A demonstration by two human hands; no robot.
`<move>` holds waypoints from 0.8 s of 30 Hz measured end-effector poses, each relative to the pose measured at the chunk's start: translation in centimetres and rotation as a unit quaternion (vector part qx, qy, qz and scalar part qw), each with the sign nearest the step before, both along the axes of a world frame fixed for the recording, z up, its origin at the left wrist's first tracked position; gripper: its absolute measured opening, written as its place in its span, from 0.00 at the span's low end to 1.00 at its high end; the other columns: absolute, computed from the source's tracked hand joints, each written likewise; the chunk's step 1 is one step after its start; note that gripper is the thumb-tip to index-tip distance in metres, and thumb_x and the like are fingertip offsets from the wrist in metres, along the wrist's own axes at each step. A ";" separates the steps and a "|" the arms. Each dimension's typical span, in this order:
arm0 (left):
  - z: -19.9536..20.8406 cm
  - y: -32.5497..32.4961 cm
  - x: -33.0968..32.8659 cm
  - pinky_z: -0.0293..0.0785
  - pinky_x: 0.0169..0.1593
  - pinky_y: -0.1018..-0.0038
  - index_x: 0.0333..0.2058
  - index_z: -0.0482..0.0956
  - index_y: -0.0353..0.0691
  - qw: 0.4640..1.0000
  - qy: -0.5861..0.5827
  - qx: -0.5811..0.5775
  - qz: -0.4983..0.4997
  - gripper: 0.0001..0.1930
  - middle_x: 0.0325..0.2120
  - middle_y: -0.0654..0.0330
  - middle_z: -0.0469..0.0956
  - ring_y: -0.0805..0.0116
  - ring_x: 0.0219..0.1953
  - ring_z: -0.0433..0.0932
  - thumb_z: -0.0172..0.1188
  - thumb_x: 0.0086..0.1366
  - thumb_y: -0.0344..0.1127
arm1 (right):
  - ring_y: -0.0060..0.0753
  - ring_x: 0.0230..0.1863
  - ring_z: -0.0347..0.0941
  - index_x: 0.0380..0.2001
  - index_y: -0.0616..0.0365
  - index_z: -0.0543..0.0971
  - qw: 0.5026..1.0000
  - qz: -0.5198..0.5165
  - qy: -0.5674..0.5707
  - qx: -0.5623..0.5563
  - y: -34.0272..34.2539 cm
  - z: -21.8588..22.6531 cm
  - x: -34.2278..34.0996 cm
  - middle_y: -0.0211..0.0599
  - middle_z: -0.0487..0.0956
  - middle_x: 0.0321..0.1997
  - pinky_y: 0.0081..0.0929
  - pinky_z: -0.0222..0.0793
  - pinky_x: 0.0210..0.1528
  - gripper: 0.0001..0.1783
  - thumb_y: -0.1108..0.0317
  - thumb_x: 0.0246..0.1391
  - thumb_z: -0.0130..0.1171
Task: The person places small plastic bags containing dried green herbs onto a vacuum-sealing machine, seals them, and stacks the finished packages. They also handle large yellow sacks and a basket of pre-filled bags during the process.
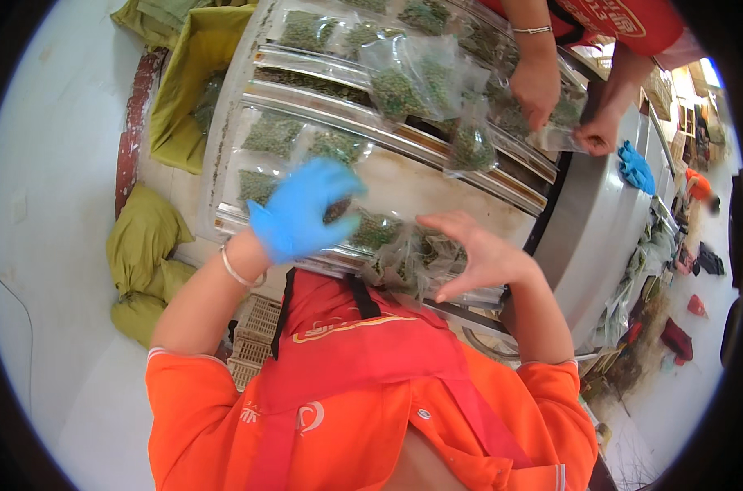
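Machine bed [449, 182]: pale, crossed by metal bars [310, 69], it bore clear bags of green pieces.
Left hand [303, 211]: gloved in blue and blurred, it was over the bed's near left part, fingers apart; whether it touched a bag could not be told.
Right hand [486, 252]: bare, it was at the bed's near edge, thumb and fingers well apart beside the nearest bags.
Nearest bags [377, 231]: they lay along the bed's near edge, between left hand and right hand.
Co-worker's hands [538, 90]: they were at bags on the bed's far right part.
Yellow bin [171, 123]: it stood left of the bed.
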State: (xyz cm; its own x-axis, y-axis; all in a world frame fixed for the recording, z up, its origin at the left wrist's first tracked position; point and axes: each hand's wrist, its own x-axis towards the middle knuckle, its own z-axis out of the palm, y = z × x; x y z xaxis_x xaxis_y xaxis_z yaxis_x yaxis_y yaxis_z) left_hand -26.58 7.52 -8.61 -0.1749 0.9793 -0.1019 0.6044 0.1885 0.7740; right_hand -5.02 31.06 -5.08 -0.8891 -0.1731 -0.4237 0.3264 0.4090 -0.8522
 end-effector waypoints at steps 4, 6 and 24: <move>0.9 -1.4 5.4 0.69 0.53 0.60 0.44 0.77 0.41 0.998 -0.042 -0.042 -0.031 0.19 0.41 0.52 0.75 0.51 0.46 0.72 0.67 0.54 0.39 | 0.44 0.57 0.70 0.48 0.57 0.76 0.992 -0.104 0.065 -0.006 -2.3 -2.0 2.6 0.42 0.76 0.53 0.35 0.64 0.61 0.33 0.63 0.37 0.77; -1.0 -1.9 7.6 0.70 0.51 0.61 0.42 0.77 0.40 0.997 -0.068 -0.028 0.017 0.16 0.38 0.52 0.76 0.51 0.43 0.72 0.66 0.54 0.36 | 0.40 0.54 0.73 0.41 0.58 0.77 0.979 -0.173 0.095 -0.046 -3.2 -4.3 3.9 0.39 0.77 0.49 0.33 0.66 0.58 0.22 0.70 0.41 0.73; -4.5 1.7 8.0 0.69 0.38 0.83 0.38 0.73 0.38 0.825 -0.395 0.062 0.398 0.04 0.31 0.68 0.74 0.82 0.34 0.71 0.57 0.66 0.24 | 0.16 0.30 0.65 0.43 0.59 0.76 0.858 -0.474 -0.014 -0.198 -2.6 -4.7 2.5 0.25 0.77 0.31 0.21 0.65 0.34 0.12 0.66 0.59 0.60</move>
